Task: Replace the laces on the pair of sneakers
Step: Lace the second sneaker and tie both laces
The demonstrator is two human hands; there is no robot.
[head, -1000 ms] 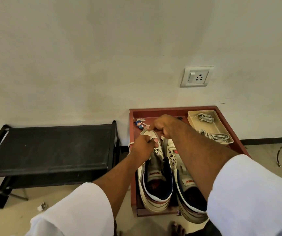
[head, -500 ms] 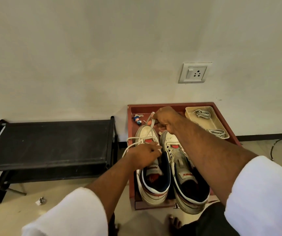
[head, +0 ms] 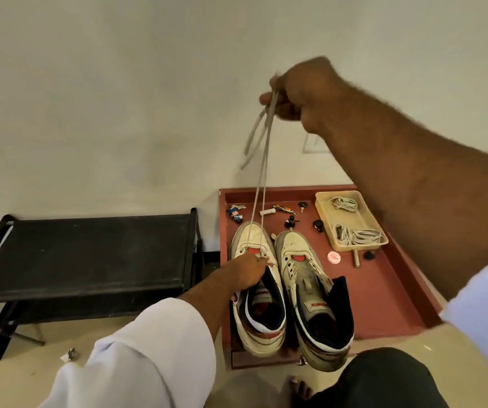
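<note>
Fingers of the left hand (head: pixel 247 270) are curled down onto the throat of the left sneaker (head: pixel 256 287), pressing it in place on the red tray (head: pixel 384 295); whether an eyelet edge is pinched as well cannot be told. A black bench (head: pixel 89 254) is seen left of the tray, against the wall. From the lowest eyelets of the left sneaker a grey lace (head: pixel 261 184) is drawn up taut in two strands, loose ends dangling and blurred just below the grip. Just beside it, the right sneaker (head: pixel 313 301) is seen with no lace in it, tongue slack. The right hand (head: pixel 298 89) is raised high above the tray, fingers and thumb clamped on the lace near its ends. Spare laces (head: pixel 357 235) are bundled in a cream box (head: pixel 323 206) at the tray's far right, with key rings and small bits scattered on the tray floor between box and shoes. Step in hand is judged to be lace removal from the left sneaker, nearly done, only the bottom eyelets threaded. Next move calls for the lace to be pulled clear while the shoe is held down, then set aside and a spare taken from the box. Snagging at the last eyelets is a possible risk if pulled at an angle.
</note>
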